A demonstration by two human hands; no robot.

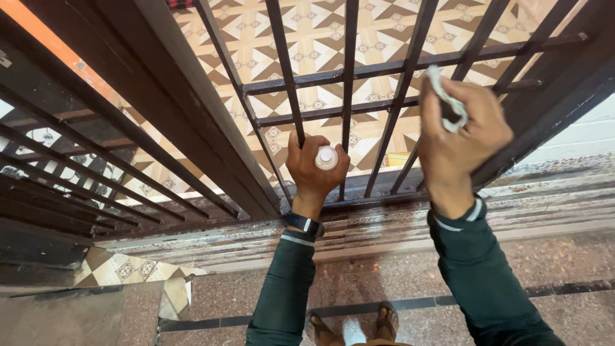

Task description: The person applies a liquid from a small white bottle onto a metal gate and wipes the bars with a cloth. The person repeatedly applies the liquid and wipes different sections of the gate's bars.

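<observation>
Sandalled feet (353,327) on speckled floor (564,263), barred metal gate (349,70) ahead, patterned tiles (320,32) beyond.

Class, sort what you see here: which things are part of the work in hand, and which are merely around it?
In use:
left hand holding a white-capped bottle
right hand pressing a white cloth to the metal gate

Merely around:
patterned floor tiles
stone step
sandals
</observation>
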